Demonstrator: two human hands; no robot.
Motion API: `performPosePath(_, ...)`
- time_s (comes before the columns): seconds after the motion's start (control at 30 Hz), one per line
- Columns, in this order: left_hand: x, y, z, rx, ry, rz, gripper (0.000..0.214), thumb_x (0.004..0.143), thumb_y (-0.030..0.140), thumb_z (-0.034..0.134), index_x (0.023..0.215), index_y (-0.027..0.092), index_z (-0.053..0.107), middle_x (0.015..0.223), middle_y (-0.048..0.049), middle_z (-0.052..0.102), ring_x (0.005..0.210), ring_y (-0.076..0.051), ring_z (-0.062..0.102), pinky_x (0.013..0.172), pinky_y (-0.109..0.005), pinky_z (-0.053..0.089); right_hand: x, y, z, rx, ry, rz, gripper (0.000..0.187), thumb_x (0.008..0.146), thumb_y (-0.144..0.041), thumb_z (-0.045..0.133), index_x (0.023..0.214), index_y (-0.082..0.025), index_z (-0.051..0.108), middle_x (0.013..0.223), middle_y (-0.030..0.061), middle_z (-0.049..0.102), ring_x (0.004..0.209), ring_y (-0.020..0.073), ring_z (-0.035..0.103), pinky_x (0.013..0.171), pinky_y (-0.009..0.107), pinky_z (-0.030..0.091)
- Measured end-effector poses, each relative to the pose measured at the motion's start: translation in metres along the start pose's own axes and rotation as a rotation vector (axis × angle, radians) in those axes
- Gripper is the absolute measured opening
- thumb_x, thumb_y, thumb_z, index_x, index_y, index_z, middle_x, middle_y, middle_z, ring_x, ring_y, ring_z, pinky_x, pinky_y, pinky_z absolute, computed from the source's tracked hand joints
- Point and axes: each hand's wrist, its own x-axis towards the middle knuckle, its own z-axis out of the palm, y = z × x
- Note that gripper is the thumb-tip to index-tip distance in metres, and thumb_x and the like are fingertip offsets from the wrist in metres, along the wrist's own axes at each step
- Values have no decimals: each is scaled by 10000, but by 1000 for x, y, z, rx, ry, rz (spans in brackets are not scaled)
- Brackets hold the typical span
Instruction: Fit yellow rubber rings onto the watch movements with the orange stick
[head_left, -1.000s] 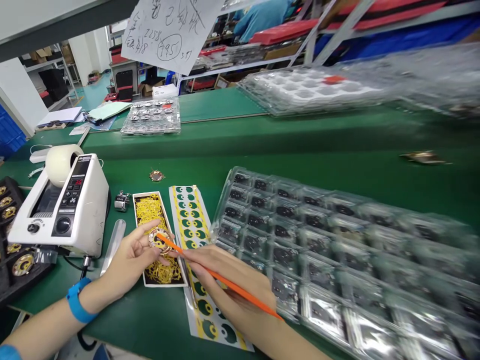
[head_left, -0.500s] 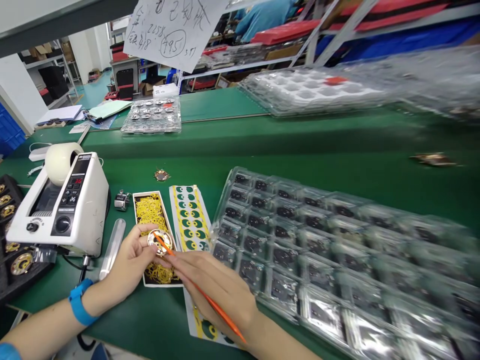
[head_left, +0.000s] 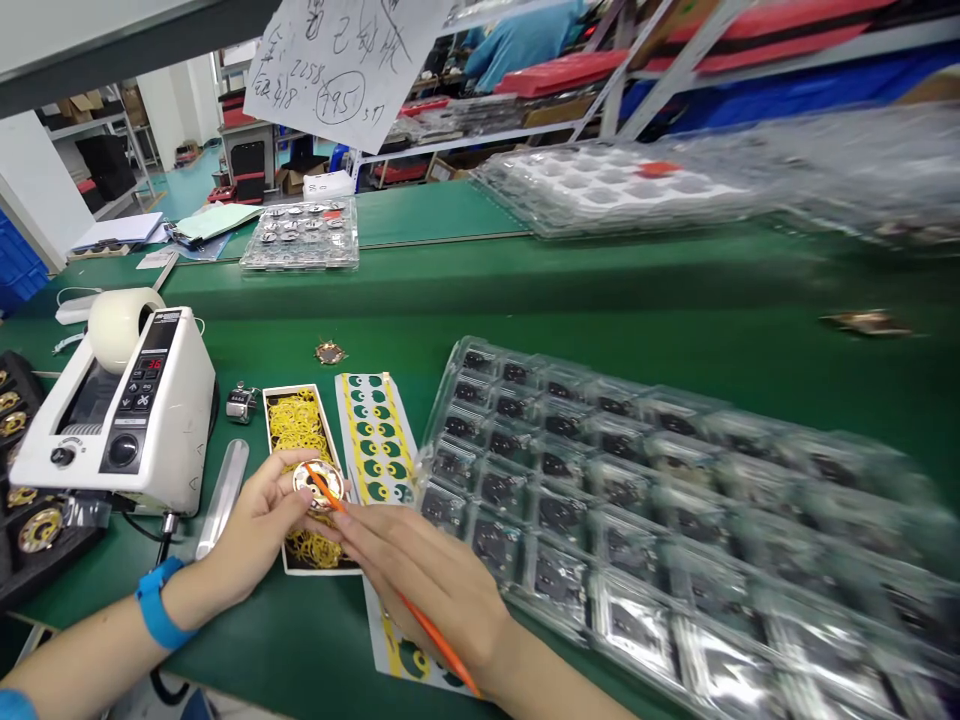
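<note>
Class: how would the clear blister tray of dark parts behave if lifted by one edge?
The clear blister tray probably sags, being long and thin-walled. It likely feels light, holding small dark parts. Smooth plastic may slide on the green mat.

Right hand [head_left: 420,570] shifted left, orange stick [head_left: 442,645] steeper

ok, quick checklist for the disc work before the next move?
Gold-rimmed disc held in left hand: ok.
Orange stick held in right hand: ok.
Stick tip touching disc: cannot tell.
Disc face unobstructed: not ok, stick lies across it.
Electric tape dispenser display lit: ok.
Nearest pockets of blister tray hold dark parts: ok.
</note>
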Motion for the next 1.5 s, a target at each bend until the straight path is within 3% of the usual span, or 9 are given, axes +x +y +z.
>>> performPosePath(0.17, 0, 4, -1, -34, 60, -30, 348, 736, 316, 760, 1038, 183, 652, 851, -35, 742, 772, -144, 686, 667, -215, 552, 1, 3, -4, -149, -142, -201, 292, 924, -25, 381, 1047, -16, 646, 973, 189, 728, 942, 276, 695, 753, 373, 610)
performPosePath(0.43, 2, 5, 0, 158, 127, -23, 309, 631, 251, 807, 897, 154, 686, 761, -24, 723, 600, -151, 675, 537, -239, 530, 0, 2, -16, 55, 97, 245, 295, 901, -61, 462, 1122, -194, 605, 926, 101, 671, 796, 180, 663, 653, 283, 550)
performPosePath(0.6, 0, 5, 1, 340, 136, 26, 175, 647, 214, 743, 791, 154, 663, 597, -8, 674, 502, -141, 633, 393, -178, 383, 1, 1, -17, 13, 112, 248, 234, 943, -130, 389, 1012, -176, 607, 906, 107, 613, 825, 204, 630, 679, 317, 528)
performPosePath(0.7, -3, 5, 1, 436, 121, 37, 135, 687, 223, 696, 798, 149, 674, 530, -5, 656, 392, -94, 505, 371, -182, 333, 5, -2, -11, 5, 118, 217, 260, 974, -133, 329, 850, -191, 550, 719, 51, 578, 658, 160, 596, 591, 267, 495)
performPosePath(0.8, -5, 3, 3, 454, 148, 77, 171, 702, 244, 678, 841, 146, 703, 584, -8, 655, 420, -92, 490, 406, -200, 379, 6, -7, -1, -80, 54, 177, 201, 975, -125, 381, 915, -168, 568, 600, 5, 541, 491, 123, 505, 462, 227, 406)
performPosePath(0.87, -6, 0, 5, 490, 169, 107, 223, 703, 219, 663, 906, 148, 720, 601, 0, 640, 446, -87, 475, 432, -201, 383, 5, -9, 5, -151, 11, 188, 140, 951, -114, 453, 965, -141, 590, 647, 26, 596, 516, 124, 545, 470, 224, 412)
performPosePath(1.1, -13, -11, 8, 691, 113, 141, 490, 693, 77, 553, 1158, 199, 649, 902, -56, 726, 652, -150, 621, 622, -252, 498, 1, -5, 16, -79, 18, 384, 120, 930, -119, 478, 889, -180, 574, 705, 14, 645, 577, 123, 623, 505, 204, 461)
performPosePath(1.37, -16, -8, 9, 789, -42, 171, 483, 782, 91, 489, 1247, 188, 574, 967, -74, 718, 764, -190, 662, 710, -287, 516, 5, -2, 13, 114, -29, 578, 167, 834, -110, 479, 717, -205, 551, 598, -26, 564, 485, 101, 530, 435, 185, 408)
performPosePath(1.5, -11, -9, 4, 754, 59, 153, 477, 747, 81, 520, 1207, 183, 597, 898, -53, 714, 699, -165, 641, 675, -277, 520, 16, -5, 1, 320, -51, 635, 167, 793, -126, 490, 646, -203, 507, 529, -52, 495, 422, 76, 435, 398, 171, 362)
